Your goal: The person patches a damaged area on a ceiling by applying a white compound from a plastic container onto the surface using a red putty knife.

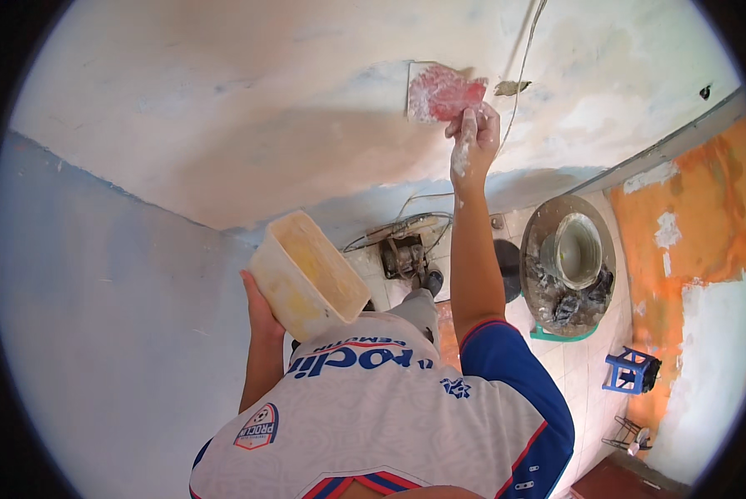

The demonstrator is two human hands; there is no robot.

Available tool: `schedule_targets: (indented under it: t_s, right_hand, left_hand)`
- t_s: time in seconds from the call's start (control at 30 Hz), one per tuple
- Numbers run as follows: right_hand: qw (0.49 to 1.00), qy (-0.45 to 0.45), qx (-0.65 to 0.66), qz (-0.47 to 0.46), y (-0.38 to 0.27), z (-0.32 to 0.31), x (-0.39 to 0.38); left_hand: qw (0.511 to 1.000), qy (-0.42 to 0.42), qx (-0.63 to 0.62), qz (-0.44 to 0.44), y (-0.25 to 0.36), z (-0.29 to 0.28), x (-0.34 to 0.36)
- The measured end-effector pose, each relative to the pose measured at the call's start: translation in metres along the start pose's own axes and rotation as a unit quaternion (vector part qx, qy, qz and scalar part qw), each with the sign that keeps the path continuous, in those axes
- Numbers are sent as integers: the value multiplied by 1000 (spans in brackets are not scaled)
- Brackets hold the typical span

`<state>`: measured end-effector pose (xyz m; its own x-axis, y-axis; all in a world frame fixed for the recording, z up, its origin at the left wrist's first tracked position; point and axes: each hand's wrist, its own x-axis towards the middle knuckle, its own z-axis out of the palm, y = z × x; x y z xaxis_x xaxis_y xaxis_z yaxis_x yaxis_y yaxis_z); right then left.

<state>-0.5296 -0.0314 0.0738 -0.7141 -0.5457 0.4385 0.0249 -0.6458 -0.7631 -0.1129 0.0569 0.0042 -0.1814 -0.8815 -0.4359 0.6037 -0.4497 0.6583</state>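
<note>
The right hand (471, 133), smeared with pale plaster, was raised at arm's length against the wall, its fingers closed on the lower edge of a flat, red plastic scraper (441, 92) dusted with white filler. The blade lay flat against the cream, patchy plastered wall (223, 108), just left of a thin grey cable (518, 66) that ran down the surface. A small, dark flake of peeling material (512, 86) sat just beside the blade's right corner.

The left hand (261, 312) was held lower, near the chest, its fingers wrapped under the base of a rectangular, cream plastic tub (308, 276) stained yellow inside. The tub tilted with its open mouth turned up and to the right, well apart from the scraper.

The person wore a white patterned jersey with blue sleeves (390, 416). Below, on the tiled floor (573, 366), stood a round metal basin holding a grey bucket and dark debris (568, 266). A small blue plastic stool (631, 370) rested near the orange, flaking wall (689, 224) on the right. A rusty piece of machinery with loose wires (402, 254) sat at the foot of the plastered wall, between the tub and the raised arm. A bluish-grey wall (98, 316) filled the left side.
</note>
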Motion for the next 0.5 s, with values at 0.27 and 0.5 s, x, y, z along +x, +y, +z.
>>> schedule_targets:
  t_s: [0.27,0.5]
  right_hand:
    - [999,3,-8,-45,-10,-1,5]
    - [997,55,-16,-47,-4,-9,8]
  left_hand:
    - [1000,15,-16,10,-7,12,11]
    - [999,44,-22,15,-15,17,7]
